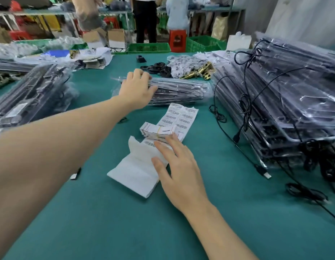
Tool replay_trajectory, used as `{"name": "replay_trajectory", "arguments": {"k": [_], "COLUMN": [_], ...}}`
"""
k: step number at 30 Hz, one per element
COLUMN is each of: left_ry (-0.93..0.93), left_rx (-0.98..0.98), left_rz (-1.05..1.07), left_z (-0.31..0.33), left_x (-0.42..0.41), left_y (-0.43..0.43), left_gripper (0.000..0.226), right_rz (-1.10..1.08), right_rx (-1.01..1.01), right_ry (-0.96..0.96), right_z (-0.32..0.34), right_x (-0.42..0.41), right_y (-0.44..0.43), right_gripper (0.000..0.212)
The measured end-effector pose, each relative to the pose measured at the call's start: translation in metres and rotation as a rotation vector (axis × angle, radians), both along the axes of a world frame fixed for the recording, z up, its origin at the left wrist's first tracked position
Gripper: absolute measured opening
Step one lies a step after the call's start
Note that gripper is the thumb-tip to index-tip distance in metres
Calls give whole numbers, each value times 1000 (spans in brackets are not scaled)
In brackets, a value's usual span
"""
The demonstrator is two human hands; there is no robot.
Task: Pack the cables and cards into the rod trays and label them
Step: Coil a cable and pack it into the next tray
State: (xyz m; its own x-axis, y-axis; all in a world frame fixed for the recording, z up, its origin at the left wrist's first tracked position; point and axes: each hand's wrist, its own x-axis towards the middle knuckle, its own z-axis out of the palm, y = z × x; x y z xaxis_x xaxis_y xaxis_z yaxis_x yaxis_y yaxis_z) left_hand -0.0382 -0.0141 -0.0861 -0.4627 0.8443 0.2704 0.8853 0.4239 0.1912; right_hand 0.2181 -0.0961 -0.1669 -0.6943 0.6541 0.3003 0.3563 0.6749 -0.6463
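Step in hand: labelling, I judge. Right hand (181,166) at table (106,222) centre, fingers straight and spread, tips on labels (181,117) beside cards (155,131), holding nothing. Farther, left hand (138,87) lies flat on tray (181,89). Next: peel one label cleanly, carry it to that tray.

Brass-coloured fittings (197,72) are lying in a heap toward the far edge of the green table (106,212), touching a pile of small clear bags (183,63). Just left of them, black plastic pieces (159,68) are sitting in a cluster, with a small black block (140,58) standing nearer the far edge. A blue bin (57,53) is resting toward the far left corner. Beyond the table, a green basket (149,47) and a red stool (177,40) are standing on the floor, and two people (145,21) are standing by the shelves.
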Motion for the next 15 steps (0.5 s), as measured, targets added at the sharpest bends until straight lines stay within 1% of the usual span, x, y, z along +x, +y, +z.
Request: {"name": "replay_trajectory", "arguments": {"k": [2,4,7,11,15], "left_ry": [35,94,87,211,312], "left_rx": [-109,-207,-302,-350,-376], "left_rz": [-43,-101,-182,-228,-288], "left_z": [2,3,4,8,15], "left_x": [-8,-17,-27,-30,-31], "left_y": [12,20,26,31,38], "left_gripper": [61,65,60,50,54], "right_rz": [0,-3,-7,-10,-13], "right_rx": [-7,-7,-7,-23,-22], "right_ry": [2,-1,2,11,12], "right_z": [0,-1,-3,-3,-2], "right_x": [-1,-2,-2,-2,-2], "right_y": [1,1,3,3,4], "right_gripper": [46,47,47,48,48]}}
